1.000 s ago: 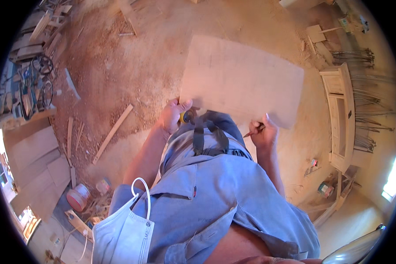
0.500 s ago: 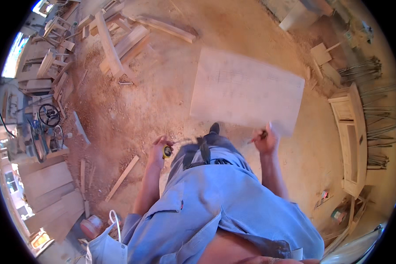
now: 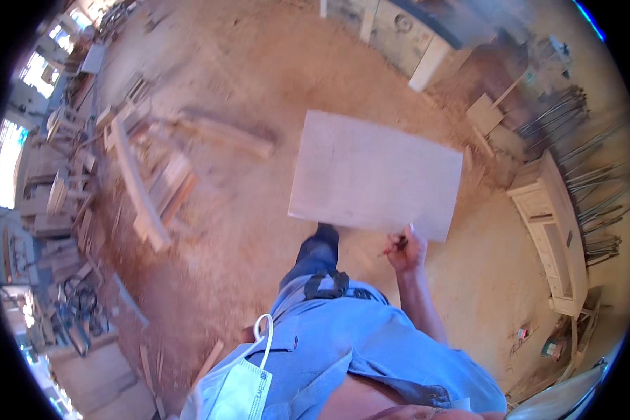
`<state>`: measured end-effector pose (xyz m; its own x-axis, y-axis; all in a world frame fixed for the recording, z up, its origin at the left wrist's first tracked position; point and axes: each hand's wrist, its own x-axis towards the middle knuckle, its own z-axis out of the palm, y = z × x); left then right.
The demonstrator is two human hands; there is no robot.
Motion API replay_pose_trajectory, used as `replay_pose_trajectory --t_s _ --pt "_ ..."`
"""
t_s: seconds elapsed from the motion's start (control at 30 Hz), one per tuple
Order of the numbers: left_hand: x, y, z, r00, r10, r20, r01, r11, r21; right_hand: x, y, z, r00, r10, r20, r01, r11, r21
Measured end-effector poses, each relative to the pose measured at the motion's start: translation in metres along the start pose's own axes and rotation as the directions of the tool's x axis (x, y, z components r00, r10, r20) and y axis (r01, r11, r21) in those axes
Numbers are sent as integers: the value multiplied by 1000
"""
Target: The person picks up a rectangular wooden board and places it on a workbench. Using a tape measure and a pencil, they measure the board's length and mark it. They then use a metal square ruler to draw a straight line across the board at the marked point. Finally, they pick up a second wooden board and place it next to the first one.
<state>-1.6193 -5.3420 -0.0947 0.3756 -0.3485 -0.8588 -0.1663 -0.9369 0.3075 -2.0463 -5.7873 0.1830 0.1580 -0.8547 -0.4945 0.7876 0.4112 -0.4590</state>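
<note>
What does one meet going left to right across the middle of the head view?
Pile of rough wooden offcuts and planks → large pale rectangular wooden board flat on the sawdust floor → right hand holding a thin pencil-like tool at the board's near edge → pale unfinished wooden cabinet frame.

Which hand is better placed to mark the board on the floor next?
Probably the right. The right hand holds a pencil right at the near edge of the pale board. The left hand barely shows, low beside the person's shirt, away from the board.
</note>
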Motion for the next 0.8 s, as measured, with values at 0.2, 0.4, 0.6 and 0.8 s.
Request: replay_pose_trajectory --t_s 0.2,0.4,0.6,0.8 --pt "142 233 -71 966 151 210 -106 972 -211 111 -82 43 976 -212 -44 212 977 -6" --pt "215 637 -117 645 757 -105 -542 550 635 215 -145 92 935 -342 -95 348 935 67" --pt "223 936 -83 666 732 -146 -745 663 -75 384 -218 116 903 -387 -187 418 893 169" --pt "244 963 -107 902 430 30 -428 888 169 550 -322 165 872 -459 -171 485 858 168"
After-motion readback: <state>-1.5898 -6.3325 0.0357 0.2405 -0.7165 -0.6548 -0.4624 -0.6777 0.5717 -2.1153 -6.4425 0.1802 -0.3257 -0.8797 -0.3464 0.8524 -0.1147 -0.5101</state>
